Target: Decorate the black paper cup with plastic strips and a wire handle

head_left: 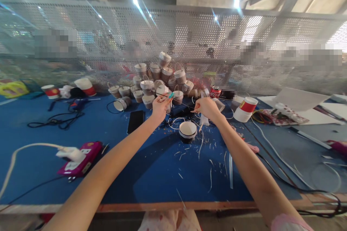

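Observation:
My left hand (160, 107) is raised over the table, its fingers closed round a thin cord (180, 103). A small turquoise thing (171, 95) shows at its fingertips; I cannot make out what it is. On the other side, my right hand (205, 108) pinches the same cord, which stretches between the two hands. Below them a small round cup (188, 130) with a pale rim and dark lower part stands upright on the blue table. Loose pale cord (177, 122) lies just behind the cup.
Behind my hands, several small pots (148, 86) are piled against a perforated screen (189, 32). A phone (135, 122) and a purple power strip (86, 157) lie left. Right are a red-and-white roll (246, 109), a red can (215, 92) and cables. Pale scraps litter the tabletop (162, 173).

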A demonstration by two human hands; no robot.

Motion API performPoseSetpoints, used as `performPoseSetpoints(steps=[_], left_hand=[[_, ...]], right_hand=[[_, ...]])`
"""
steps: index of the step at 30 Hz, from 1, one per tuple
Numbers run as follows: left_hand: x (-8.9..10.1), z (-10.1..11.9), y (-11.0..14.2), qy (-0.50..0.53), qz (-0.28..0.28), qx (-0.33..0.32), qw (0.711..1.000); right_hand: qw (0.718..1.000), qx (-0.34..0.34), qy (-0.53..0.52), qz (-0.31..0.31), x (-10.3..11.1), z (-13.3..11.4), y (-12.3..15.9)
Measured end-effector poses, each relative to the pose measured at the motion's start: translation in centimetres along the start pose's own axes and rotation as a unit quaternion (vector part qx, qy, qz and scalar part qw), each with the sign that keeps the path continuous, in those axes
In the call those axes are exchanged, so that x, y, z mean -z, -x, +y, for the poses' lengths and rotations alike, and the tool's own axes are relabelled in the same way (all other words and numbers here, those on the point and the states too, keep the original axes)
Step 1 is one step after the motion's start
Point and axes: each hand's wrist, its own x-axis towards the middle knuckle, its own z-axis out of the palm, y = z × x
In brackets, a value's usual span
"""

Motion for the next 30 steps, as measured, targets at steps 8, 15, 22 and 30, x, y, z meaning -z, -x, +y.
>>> performPoseSetpoints(steps=[8, 15, 22, 30], left_hand=[[-0.1, 0.2, -0.2, 0.000, 0.004, 0.014, 1.000], [0.0, 0.0, 0.0, -0.010, -0.016, 0.015, 1.000], [-0.1, 0.2, 0.3, -0.008, -0.020, 0.014, 1.000], [-0.2, 0.0, 0.2, 0.000, -0.002, 0.010, 1.000]], right_hand=[[0.988, 0.075, -0.117, -0.067, -0.2, 0.3, 0.0], [0.990, 0.033, -0.084, -0.110, 0.2, 1.0, -0.2], [0.999, -0.027, 0.001, -0.035, 0.6, 0.6, -0.1], [0.999, 0.000, -0.042, -0.018, 0.5, 0.4, 0.1]])
